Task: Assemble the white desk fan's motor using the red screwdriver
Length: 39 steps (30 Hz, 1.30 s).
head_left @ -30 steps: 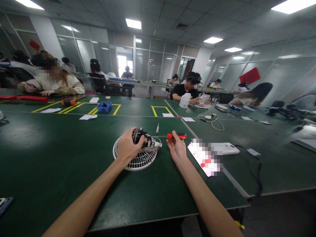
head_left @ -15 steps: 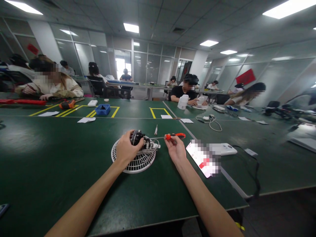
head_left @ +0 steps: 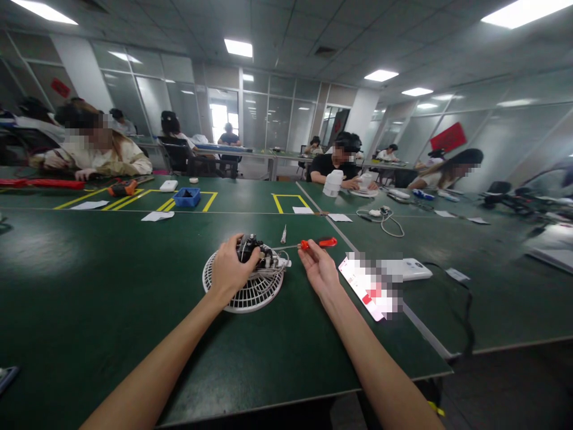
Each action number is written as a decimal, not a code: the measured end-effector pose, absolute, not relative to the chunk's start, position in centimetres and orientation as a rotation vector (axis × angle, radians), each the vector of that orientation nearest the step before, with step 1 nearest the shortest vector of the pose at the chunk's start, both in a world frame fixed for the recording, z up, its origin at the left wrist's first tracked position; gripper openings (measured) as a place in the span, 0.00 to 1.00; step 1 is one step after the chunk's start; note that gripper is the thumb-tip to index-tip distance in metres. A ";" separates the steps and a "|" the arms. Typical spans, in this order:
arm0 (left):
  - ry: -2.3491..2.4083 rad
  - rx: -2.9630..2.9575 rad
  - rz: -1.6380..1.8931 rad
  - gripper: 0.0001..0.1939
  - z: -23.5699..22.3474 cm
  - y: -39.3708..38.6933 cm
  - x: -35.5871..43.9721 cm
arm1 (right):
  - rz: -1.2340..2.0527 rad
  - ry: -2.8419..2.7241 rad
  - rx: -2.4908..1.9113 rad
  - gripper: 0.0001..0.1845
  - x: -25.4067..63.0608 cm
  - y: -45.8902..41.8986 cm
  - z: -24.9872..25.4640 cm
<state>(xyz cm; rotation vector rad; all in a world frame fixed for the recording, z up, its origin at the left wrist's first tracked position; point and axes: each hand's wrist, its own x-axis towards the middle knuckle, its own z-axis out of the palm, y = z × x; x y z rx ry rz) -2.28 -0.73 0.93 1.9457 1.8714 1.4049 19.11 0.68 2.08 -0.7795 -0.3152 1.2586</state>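
Note:
My left hand (head_left: 230,267) is closed around a black fan motor (head_left: 247,246) with wires and white parts on its right side. Under the motor lies a round white fan grille (head_left: 253,300), flat on the green table. Between the fingertips of my right hand (head_left: 319,267) is a screwdriver (head_left: 319,243) with a red handle. Its thin shaft points left toward the motor's white end; whether the tip touches a screw is too small to tell. Just beyond the shaft, a small white pointed piece (head_left: 283,234) rests on the table.
To the right lie a lit phone (head_left: 358,285) and a white device (head_left: 414,269) with a dark cable. Farther back are a blue bin (head_left: 187,197), paper slips (head_left: 157,216), and a coiled grey cable (head_left: 390,226). Several people sit at the tables beyond.
The screwdriver's red handle has turned in my right fingers and now looks straighter and more level. My left hand and the motor have stayed in place.

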 end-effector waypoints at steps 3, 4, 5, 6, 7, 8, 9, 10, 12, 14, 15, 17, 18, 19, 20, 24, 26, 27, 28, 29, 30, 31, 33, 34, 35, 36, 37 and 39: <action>1.856 1.953 1.403 0.28 0.9 -0.7 -2.3 | 1.302 -0.284 -0.752 0.10 19.2 0.7 2.3; 1.852 1.959 1.402 0.29 0.9 -0.7 -2.3 | 1.314 -0.273 -0.748 0.10 19.2 0.7 2.3; 1.848 1.965 1.404 0.29 1.0 -0.8 -2.3 | 1.323 -0.265 -0.748 0.10 19.2 0.7 2.3; 1.843 1.973 1.406 0.30 1.0 -0.8 -2.3 | 1.331 -0.261 -0.753 0.09 19.2 0.7 2.2; 1.840 1.979 1.410 0.30 1.0 -0.8 -2.3 | 1.338 -0.261 -0.762 0.08 19.2 0.8 2.2; 1.835 1.984 1.412 0.31 1.1 -0.9 -2.3 | 1.343 -0.266 -0.777 0.07 19.2 0.8 2.0; 1.831 1.988 1.412 0.31 1.1 -0.9 -2.3 | 1.340 -0.276 -0.798 0.07 19.2 0.9 1.9; 1.828 1.990 1.409 0.31 1.1 -0.9 -2.3 | 1.331 -0.289 -0.823 0.09 19.3 1.0 1.8; 1.820 1.990 1.408 0.32 1.1 -0.9 -2.4 | 1.314 -0.325 -0.868 0.12 19.4 1.1 1.6; 1.807 1.994 1.416 0.32 1.1 -0.9 -2.4 | 1.312 -0.362 -0.889 0.15 19.5 1.1 1.5; 1.805 1.993 1.422 0.33 1.0 -0.9 -2.4 | 1.314 -0.375 -0.887 0.15 19.6 1.1 1.5; 1.813 1.983 1.424 0.35 1.0 -0.9 -2.5 | 1.311 -0.384 -0.866 0.14 19.6 1.1 1.5; 1.819 1.976 1.422 0.36 1.0 -0.9 -2.5 | 1.306 -0.382 -0.852 0.14 19.5 1.1 1.6; 1.825 1.970 1.420 0.36 1.0 -0.9 -2.5 | 1.301 -0.380 -0.836 0.13 19.5 1.1 1.7; 1.828 1.967 1.417 0.36 1.0 -0.9 -2.4 | 1.298 -0.378 -0.819 0.13 19.5 1.1 1.7; 1.825 1.974 1.413 0.35 1.0 -0.9 -2.4 | 1.279 -0.384 -0.740 0.12 19.7 1.1 2.0; 1.824 1.972 1.421 0.34 0.9 -0.8 -2.4 | 1.293 -0.379 -0.692 0.11 19.8 1.1 2.2; 1.823 1.971 1.425 0.34 0.9 -0.8 -2.4 | 1.305 -0.376 -0.671 0.11 19.8 1.0 2.3; 1.823 1.974 1.428 0.34 0.9 -0.8 -2.4 | 1.316 -0.374 -0.656 0.12 19.8 1.0 2.4; 1.823 1.977 1.430 0.35 0.8 -0.8 -2.4 | 1.325 -0.373 -0.649 0.14 19.8 0.9 2.4; 1.821 1.982 1.429 0.35 0.8 -0.8 -2.4 | 1.329 -0.373 -0.648 0.15 19.7 0.8 2.5; 1.820 1.985 1.429 0.35 0.8 -0.8 -2.4 | 1.330 -0.372 -0.648 0.15 19.6 0.8 2.5; 1.820 1.987 1.428 0.35 0.8 -0.8 -2.4 | 1.334 -0.359 -0.652 0.12 19.5 0.7 2.5; 1.824 1.982 1.427 0.35 0.9 -0.8 -2.4 | 1.333 -0.345 -0.666 0.08 19.4 0.7 2.4; 1.826 1.979 1.423 0.35 0.9 -0.8 -2.4 | 1.327 -0.330 -0.694 0.05 19.4 0.8 2.3; 1.827 1.976 1.419 0.35 0.9 -0.8 -2.4 | 1.318 -0.320 -0.736 0.06 19.3 0.9 2.2; 1.829 1.975 1.415 0.35 1.0 -0.8 -2.4 | 1.309 -0.317 -0.784 0.08 19.3 0.9 2.1; 1.828 1.974 1.413 0.35 1.0 -0.8 -2.4 | 1.296 -0.326 -0.854 0.13 19.3 1.1 1.8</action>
